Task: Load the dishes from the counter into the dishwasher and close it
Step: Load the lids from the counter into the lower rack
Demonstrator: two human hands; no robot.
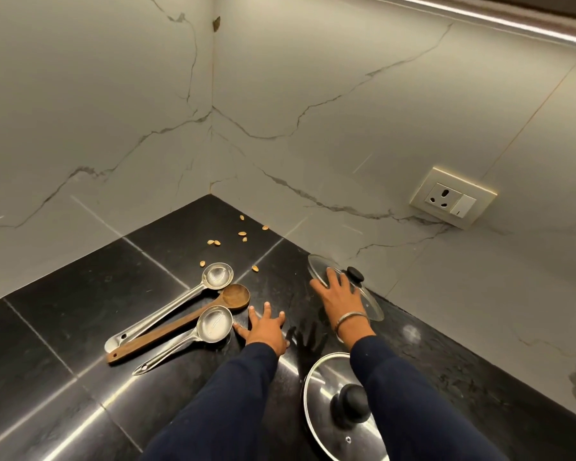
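Plainly the loading has barely begun, judging by what still lies on the black counter (64, 327) with no dishwasher in view: two steel ladles (167, 304), (193, 337) and a wooden spoon (187, 324) at the left. Just right of the nearer ladle's bowl, the left hand (266, 331) hovers with fingers spread, gripping nothing. Farther right, the right hand (336, 294) lies with fingers extended on a small glass lid (363, 294) tilted by the wall, and a larger glass lid (333, 407) waits below its sleeve.

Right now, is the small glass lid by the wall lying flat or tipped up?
Tipped up. The small glass lid leans toward the wall, one edge raised off the counter, with the right hand resting on it.
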